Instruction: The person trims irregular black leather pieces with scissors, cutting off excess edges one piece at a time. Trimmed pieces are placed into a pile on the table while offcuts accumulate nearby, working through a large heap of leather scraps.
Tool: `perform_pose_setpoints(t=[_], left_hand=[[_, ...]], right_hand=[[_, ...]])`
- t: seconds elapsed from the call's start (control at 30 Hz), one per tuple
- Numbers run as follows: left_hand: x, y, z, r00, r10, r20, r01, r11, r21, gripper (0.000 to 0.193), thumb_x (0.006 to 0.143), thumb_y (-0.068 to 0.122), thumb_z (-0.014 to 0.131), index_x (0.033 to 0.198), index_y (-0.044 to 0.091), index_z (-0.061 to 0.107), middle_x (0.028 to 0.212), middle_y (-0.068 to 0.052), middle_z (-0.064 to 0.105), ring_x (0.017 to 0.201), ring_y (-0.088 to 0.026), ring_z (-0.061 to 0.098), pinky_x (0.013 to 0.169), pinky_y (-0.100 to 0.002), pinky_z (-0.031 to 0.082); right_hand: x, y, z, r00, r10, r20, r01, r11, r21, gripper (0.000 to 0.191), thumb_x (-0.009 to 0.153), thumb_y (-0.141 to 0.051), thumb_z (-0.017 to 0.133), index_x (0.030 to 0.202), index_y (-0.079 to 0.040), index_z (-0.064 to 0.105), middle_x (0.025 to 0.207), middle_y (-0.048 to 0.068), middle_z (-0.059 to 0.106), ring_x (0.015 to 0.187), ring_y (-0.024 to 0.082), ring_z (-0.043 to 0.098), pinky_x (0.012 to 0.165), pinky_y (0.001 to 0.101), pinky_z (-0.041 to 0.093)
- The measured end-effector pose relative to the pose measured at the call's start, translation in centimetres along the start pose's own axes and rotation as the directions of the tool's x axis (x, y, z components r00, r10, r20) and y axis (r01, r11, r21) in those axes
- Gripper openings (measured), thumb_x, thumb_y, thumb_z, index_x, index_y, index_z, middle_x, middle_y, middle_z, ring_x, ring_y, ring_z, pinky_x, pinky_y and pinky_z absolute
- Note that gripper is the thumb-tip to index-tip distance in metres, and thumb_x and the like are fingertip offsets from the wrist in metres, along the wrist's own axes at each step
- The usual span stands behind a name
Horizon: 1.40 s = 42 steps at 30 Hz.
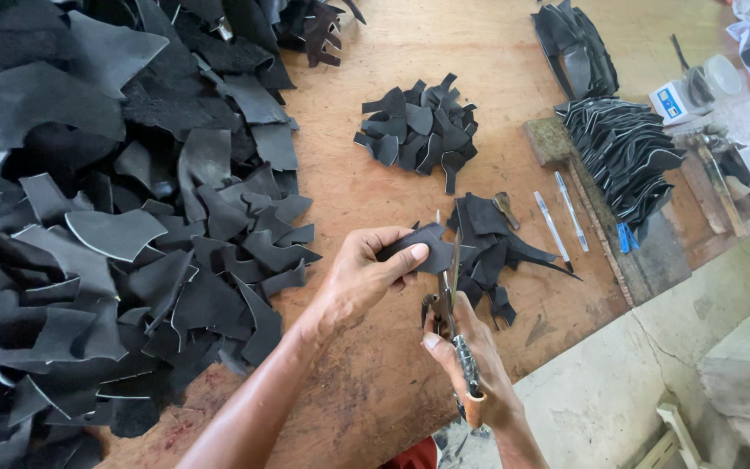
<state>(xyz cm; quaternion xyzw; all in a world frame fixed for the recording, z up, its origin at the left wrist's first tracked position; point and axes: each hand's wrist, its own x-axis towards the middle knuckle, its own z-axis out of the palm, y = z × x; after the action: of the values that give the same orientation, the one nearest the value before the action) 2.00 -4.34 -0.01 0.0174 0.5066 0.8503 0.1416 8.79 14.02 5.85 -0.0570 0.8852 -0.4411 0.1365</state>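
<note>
1. grip, left hand (365,276): thumb and fingers pinched together on a small black leather piece (417,250), held flat above the bench (375,365), just in front of the body.
2. grip, right hand (470,369): closed round the handles of a pair of scissors (450,300); blades point up and away, meeting the near edge of the held piece. blades look slightly parted, though how far cannot be read at this angle.
3. step in hand, as judged: trimming the outline of one cut piece, with the blades at or just into its edge.
4. next move, as judged, calls for: a steady pinch close to the cut line, the piece turned by the left fingers to feed the edge into the blades, and the thumb kept off the blade path.
5. look of the piece: matte black, thin, stiff enough to hold flat unsupported, irregular outline with a point toward the right.
6. surroundings: large heap of black offcuts (106,226) covers the left of the bench; a small tidy mound of cut pieces (418,130) lies further out; a loose scatter of scraps (492,252) just beyond the scissors.
7. right side: two pens (561,221) lie side by side; a fanned stack of finished shapes (622,152) rests on a board; a small scale (683,95) stands beyond.
</note>
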Motion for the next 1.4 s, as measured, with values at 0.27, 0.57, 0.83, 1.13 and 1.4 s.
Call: perform_pose_setpoints(t=[0.27, 0.57, 0.83, 1.13, 1.4], left_hand=[[0.2, 0.1, 0.0, 1.000, 0.016, 0.007, -0.016, 1.000, -0.017, 0.026, 0.095, 0.021, 0.072, 0.112, 0.002, 0.076, 0.077, 0.004, 0.068, 0.063, -0.002, 0.058, 0.056, -0.019, 0.047], [0.2, 0.4, -0.1, 1.000, 0.007, 0.013, -0.006, 1.000, -0.016, 0.027, 0.095, 0.023, 0.071, 0.113, 0.003, 0.076, 0.081, 0.004, 0.068, 0.066, -0.003, 0.057, 0.059, -0.019, 0.048], [0.4, 0.6, -0.2, 0.997, 0.066, 0.028, -0.068, 0.995, 0.069, 0.027, 0.095, 0.023, 0.072, 0.110, 0.001, 0.077, 0.081, 0.004, 0.068, 0.067, -0.004, 0.055, 0.061, -0.021, 0.048], [0.5, 0.8, -0.3, 0.997, 0.047, 0.053, -0.051, 0.995, 0.089, 0.025, 0.096, 0.021, 0.072, 0.109, 0.001, 0.076, 0.079, 0.004, 0.065, 0.066, -0.004, 0.053, 0.061, -0.021, 0.047], [0.2, 1.4, -0.6, 0.994, 0.063, 0.094, -0.076, 0.987, 0.139, 0.026, 0.095, 0.024, 0.072, 0.107, 0.001, 0.077, 0.078, 0.005, 0.066, 0.067, -0.003, 0.053, 0.061, -0.021, 0.047]], right_hand=[[0.4, -0.2, 0.3, 0.999, -0.026, -0.028, 0.027, 0.999, 0.027, 0.037, 0.082, -0.027, 0.061, 0.112, -0.006, 0.056, 0.076, 0.008, 0.062, 0.067, 0.020, 0.063, 0.063, 0.0362, 0.051], [0.8, 1.7, 1.3, 0.998, -0.004, -0.060, 0.009, 0.996, 0.093, 0.037, 0.084, -0.028, 0.063, 0.109, -0.001, 0.055, 0.076, 0.010, 0.059, 0.065, 0.020, 0.065, 0.060, 0.0369, 0.057], [0.5, 1.9, 1.6, 0.984, -0.164, -0.076, 0.174, 0.974, 0.146, 0.060, 0.088, -0.033, 0.057, 0.137, 0.002, 0.049, 0.078, 0.005, 0.059, 0.060, 0.016, 0.061, 0.055, 0.0329, 0.055], [0.6, 1.9, 1.5, 0.992, -0.096, -0.084, 0.111, 0.975, 0.193, 0.042, 0.084, -0.021, 0.059, 0.119, 0.001, 0.059, 0.070, 0.004, 0.057, 0.055, 0.014, 0.058, 0.051, 0.0302, 0.051], [0.3, 1.9, 1.1, 0.995, 0.046, -0.092, -0.033, 0.991, 0.131, 0.019, 0.079, -0.010, 0.059, 0.095, -0.001, 0.063, 0.058, 0.002, 0.054, 0.049, 0.013, 0.054, 0.046, 0.0311, 0.045]])
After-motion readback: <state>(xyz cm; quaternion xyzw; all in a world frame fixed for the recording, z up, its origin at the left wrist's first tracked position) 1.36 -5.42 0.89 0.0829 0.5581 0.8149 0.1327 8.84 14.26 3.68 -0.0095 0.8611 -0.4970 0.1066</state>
